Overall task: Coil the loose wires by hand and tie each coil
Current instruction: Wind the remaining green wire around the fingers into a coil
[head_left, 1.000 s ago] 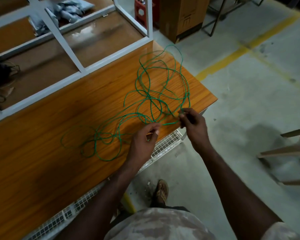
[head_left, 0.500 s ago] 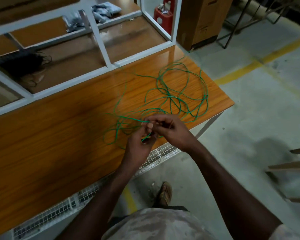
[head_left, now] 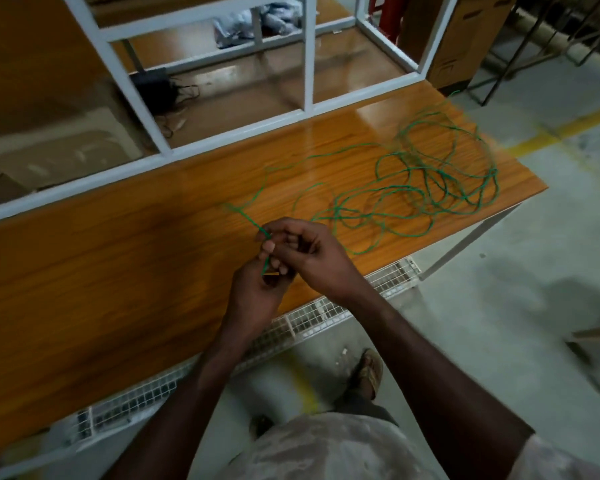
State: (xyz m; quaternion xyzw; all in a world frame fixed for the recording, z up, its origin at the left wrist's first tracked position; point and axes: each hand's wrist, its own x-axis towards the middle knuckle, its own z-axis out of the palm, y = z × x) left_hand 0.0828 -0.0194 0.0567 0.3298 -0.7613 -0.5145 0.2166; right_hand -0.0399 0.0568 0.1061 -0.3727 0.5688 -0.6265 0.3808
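On the wooden tabletop (head_left: 118, 271), the green wire (head_left: 430, 188) lies uncoiled and untied beyond the hands, while the left hand (head_left: 257, 289) and right hand (head_left: 312, 258) pinch one end together; coiling appears barely begun.

the wire (head_left: 430, 188) is bright green, with a short yellowish bit at the end near the hands, and it lies on a table top (head_left: 118, 271) of orange-brown wood grain. the frame (head_left: 305, 53) at the far side is white, the wire mesh (head_left: 312, 317) under the near edge is white too. the floor (head_left: 499, 306) is grey with a yellow line (head_left: 568, 126) far right, and the person's shirt (head_left: 326, 452) is pale and mottled.
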